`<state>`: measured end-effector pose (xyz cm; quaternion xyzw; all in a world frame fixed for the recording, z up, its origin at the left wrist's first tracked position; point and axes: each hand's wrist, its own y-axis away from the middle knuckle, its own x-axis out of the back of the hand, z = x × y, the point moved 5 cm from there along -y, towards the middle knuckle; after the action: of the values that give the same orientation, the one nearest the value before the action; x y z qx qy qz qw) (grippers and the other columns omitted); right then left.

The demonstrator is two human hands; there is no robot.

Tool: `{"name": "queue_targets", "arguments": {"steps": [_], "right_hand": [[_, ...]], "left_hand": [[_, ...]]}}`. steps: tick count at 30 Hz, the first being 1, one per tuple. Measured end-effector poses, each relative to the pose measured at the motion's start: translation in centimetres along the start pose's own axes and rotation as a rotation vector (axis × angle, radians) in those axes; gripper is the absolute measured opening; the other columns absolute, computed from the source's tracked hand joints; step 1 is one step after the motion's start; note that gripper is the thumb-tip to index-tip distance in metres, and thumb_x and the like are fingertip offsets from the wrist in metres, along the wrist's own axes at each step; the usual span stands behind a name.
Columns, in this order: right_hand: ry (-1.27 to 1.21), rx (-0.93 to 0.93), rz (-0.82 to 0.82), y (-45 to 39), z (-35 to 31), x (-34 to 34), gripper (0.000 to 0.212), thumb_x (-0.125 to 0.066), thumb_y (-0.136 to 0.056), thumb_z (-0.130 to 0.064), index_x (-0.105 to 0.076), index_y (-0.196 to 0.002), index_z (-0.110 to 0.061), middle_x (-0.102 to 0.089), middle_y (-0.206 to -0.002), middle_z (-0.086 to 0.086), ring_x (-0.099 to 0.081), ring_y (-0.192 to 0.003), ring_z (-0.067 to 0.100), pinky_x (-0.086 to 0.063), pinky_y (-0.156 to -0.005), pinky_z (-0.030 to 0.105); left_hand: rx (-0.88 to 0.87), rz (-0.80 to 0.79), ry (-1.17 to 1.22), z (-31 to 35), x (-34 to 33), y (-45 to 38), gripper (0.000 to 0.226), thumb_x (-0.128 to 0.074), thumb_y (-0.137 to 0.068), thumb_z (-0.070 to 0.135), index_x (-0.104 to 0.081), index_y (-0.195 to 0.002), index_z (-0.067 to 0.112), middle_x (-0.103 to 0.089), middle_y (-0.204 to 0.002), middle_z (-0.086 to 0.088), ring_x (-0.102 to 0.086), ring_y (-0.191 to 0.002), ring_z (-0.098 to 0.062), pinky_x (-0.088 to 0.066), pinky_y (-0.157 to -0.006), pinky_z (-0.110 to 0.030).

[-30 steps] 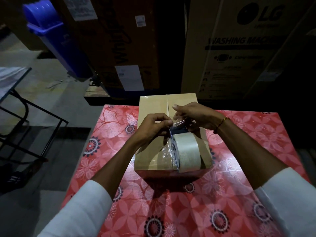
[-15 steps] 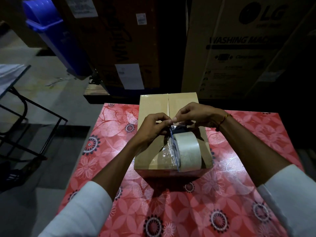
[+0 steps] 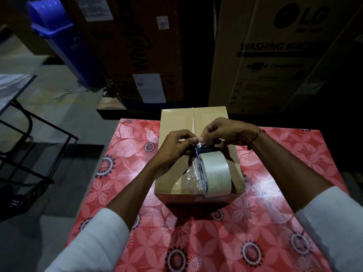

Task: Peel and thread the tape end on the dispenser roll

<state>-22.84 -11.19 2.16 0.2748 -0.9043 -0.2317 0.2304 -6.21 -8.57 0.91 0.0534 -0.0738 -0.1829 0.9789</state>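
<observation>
Both hands are meeting right over a small cardboard box (image 3: 176, 122) sitting on a table with a red floral cover (image 3: 196, 242). The left hand (image 3: 174, 146) and right hand (image 3: 225, 132) are each pinching the loose end of clear tape (image 3: 199, 143) between thumb and fingertips, fingers curled tight on it. The tape is coming off a tape roll (image 3: 215, 173) that's standing on edge on top of the box, near its front edge, just below the hands. Behind the table a big carton (image 3: 275, 55) is showing the "LG" logo and "WASHING MAC…" in dark print. A blue bin (image 3: 64, 42) is leaning off to the left; the white labels on the neighbouring brown box are too blurry to read.
</observation>
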Motion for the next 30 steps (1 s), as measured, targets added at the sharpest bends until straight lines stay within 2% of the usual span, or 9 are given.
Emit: {"name": "queue_targets", "arguments": {"steps": [6,9,12,15,19,23,25,27,30], "right_hand": [[0.009,0.006,-0.008,-0.2,0.1,0.1,0.012,-0.071,-0.090,-0.019,-0.073,-0.091,-0.007,-0.064,-0.084,0.005,-0.054,-0.077,0.015,-0.045,-0.073,0.036],[0.009,0.021,-0.014,-0.2,0.0,0.1,0.014,-0.073,-0.088,-0.022,-0.073,-0.089,-0.008,-0.064,-0.079,0.003,-0.055,-0.073,0.013,-0.045,-0.067,0.032],[-0.018,0.036,-0.011,-0.2,0.2,0.2,0.017,-0.074,-0.086,-0.023,-0.073,-0.091,-0.006,-0.066,-0.079,0.004,-0.057,-0.075,0.014,-0.047,-0.067,0.031],[-0.026,0.039,-0.002,-0.2,0.3,0.1,0.031,-0.077,-0.082,-0.028,-0.073,-0.096,-0.001,-0.065,-0.081,0.004,-0.056,-0.076,0.015,-0.048,-0.069,0.032],[-0.023,0.045,-0.011,-0.3,0.0,-0.1,0.025,-0.074,-0.087,-0.023,-0.073,-0.097,0.000,-0.063,-0.077,0.000,-0.055,-0.068,0.009,-0.047,-0.061,0.024],[-0.042,0.056,-0.002,-0.6,0.3,-0.1,0.013,-0.071,-0.090,-0.020,-0.074,-0.083,-0.009,-0.065,-0.083,0.005,-0.058,-0.075,0.013,-0.049,-0.065,0.027],[-0.051,0.067,0.005,-0.7,0.5,0.0,0.013,-0.071,-0.090,-0.021,-0.074,-0.082,-0.011,-0.065,-0.084,0.006,-0.058,-0.077,0.015,-0.050,-0.065,0.029],[-0.052,0.080,0.005,-0.6,0.5,0.0,0.014,-0.072,-0.089,-0.024,-0.074,-0.083,-0.012,-0.065,-0.083,0.005,-0.058,-0.075,0.014,-0.050,-0.064,0.028],[-0.037,0.095,0.015,-0.4,0.6,0.0,0.021,-0.069,-0.092,-0.025,-0.074,-0.093,-0.005,-0.066,-0.084,0.003,-0.058,-0.074,0.011,-0.051,-0.062,0.025]], "left_hand": [[0.042,-0.022,0.020,-0.5,0.4,-0.3,0.016,-0.061,-0.097,0.007,-0.067,-0.097,-0.007,-0.066,-0.088,-0.011,-0.070,-0.071,-0.012,-0.057,-0.068,-0.023],[0.071,-0.051,0.037,-0.6,0.6,-0.6,0.019,-0.063,-0.095,0.009,-0.067,-0.100,-0.010,-0.067,-0.085,-0.009,-0.070,-0.072,-0.012,-0.058,-0.070,-0.024],[0.100,-0.068,0.088,-0.6,0.6,-0.6,0.021,-0.065,-0.093,0.007,-0.068,-0.101,-0.012,-0.066,-0.084,-0.010,-0.068,-0.068,-0.009,-0.056,-0.067,-0.021],[0.157,-0.121,0.149,-0.6,0.8,-0.5,0.025,-0.067,-0.092,0.009,-0.067,-0.103,-0.013,-0.068,-0.091,-0.013,-0.070,-0.075,-0.010,-0.056,-0.070,-0.021],[0.269,-0.238,0.258,-0.6,0.9,-0.5,0.028,-0.062,-0.093,0.004,-0.062,-0.116,-0.013,-0.074,-0.095,-0.011,-0.072,-0.081,-0.013,-0.057,-0.073,-0.022],[0.342,-0.301,0.426,-0.8,1.3,-0.3,0.031,-0.052,-0.097,-0.004,-0.053,-0.124,-0.019,-0.072,-0.103,-0.017,-0.073,-0.087,-0.017,-0.057,-0.079,-0.023],[0.333,-0.314,0.407,-0.6,1.0,0.0,0.034,-0.052,-0.100,0.004,-0.052,-0.123,-0.021,-0.074,-0.098,-0.014,-0.071,-0.079,-0.012,-0.055,-0.075,-0.020],[0.308,-0.289,0.307,-0.2,0.4,-0.1,0.037,-0.053,-0.102,0.016,-0.056,-0.117,-0.018,-0.074,-0.082,-0.005,-0.067,-0.069,-0.009,-0.054,-0.066,-0.018],[0.268,-0.218,0.199,-0.1,-0.2,-0.8,0.026,-0.062,-0.098,0.020,-0.062,-0.100,-0.006,-0.063,-0.072,-0.003,-0.062,-0.061,-0.009,-0.052,-0.059,-0.019]]}}
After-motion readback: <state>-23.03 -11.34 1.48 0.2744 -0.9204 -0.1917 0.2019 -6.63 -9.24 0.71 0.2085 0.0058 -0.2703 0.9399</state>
